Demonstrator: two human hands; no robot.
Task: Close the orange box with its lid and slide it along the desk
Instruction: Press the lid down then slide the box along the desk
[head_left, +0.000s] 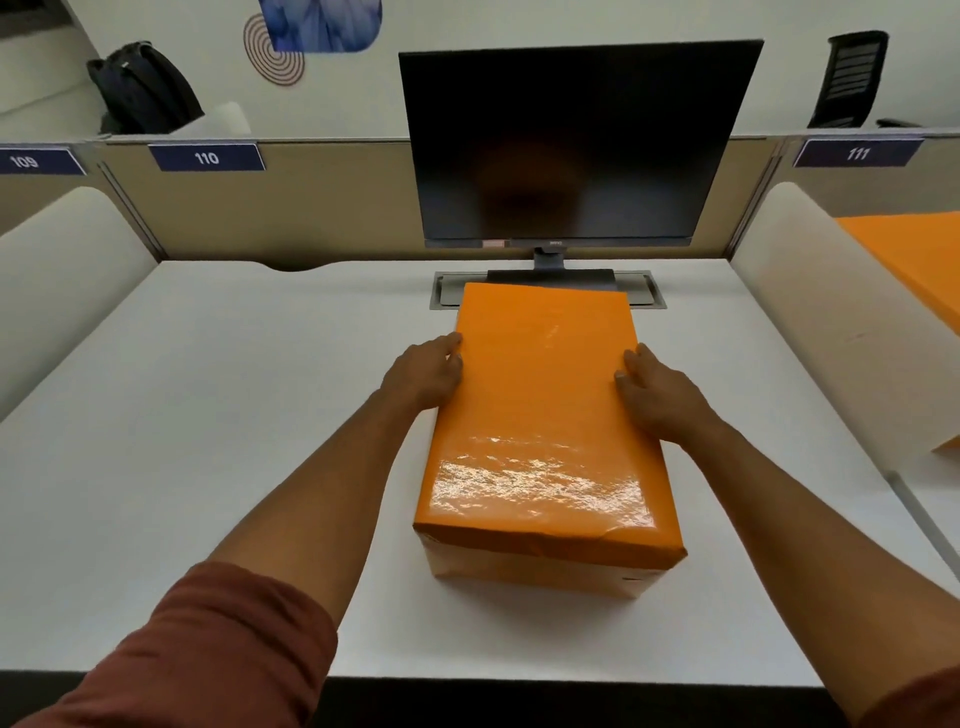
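Note:
An orange box (540, 564) stands lengthwise in the middle of the white desk (208, 441), its glossy orange lid (540, 415) sitting on top and covering it. My left hand (426, 376) presses against the lid's left edge, fingers pointing forward. My right hand (657, 397) grips the lid's right edge opposite it, thumb on top. Both hands clasp the box from its two sides about halfway along its length.
A dark monitor (576, 145) stands just behind the box, its base beside a grey cable tray (452, 296). Padded white dividers (67, 270) flank the desk. More orange material (914, 260) lies on the neighbouring desk at right. A backpack (143, 85) rests beyond the partition.

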